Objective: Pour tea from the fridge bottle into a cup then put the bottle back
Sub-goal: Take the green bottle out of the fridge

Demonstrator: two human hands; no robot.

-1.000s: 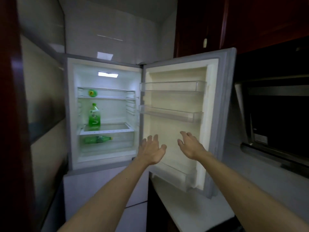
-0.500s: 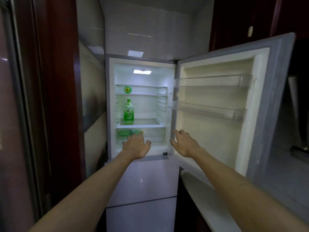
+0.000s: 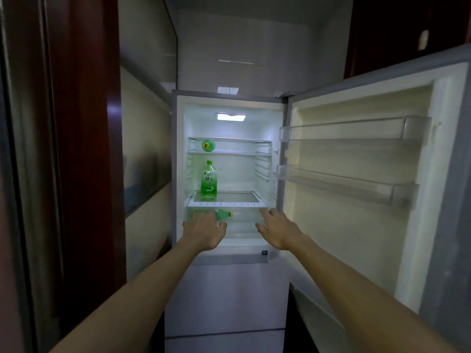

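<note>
The fridge stands open and lit. A green tea bottle stands upright on the glass shelf at the left. A second green bottle lies on its side in the clear drawer below, partly hidden by my left hand. On the top shelf lies a third green bottle, cap end facing me. My left hand is open, fingers spread, in front of the drawer. My right hand is open too, near the drawer's right end. No cup is in view.
The fridge door swings out to the right with two clear door shelves. A dark red wooden panel lines the left. A white counter edge runs under the door. Closed lower fridge drawers sit below.
The view has turned left and come closer to the fridge. Both hands have shifted left from the door toward the fridge compartment, staying open and empty.
</note>
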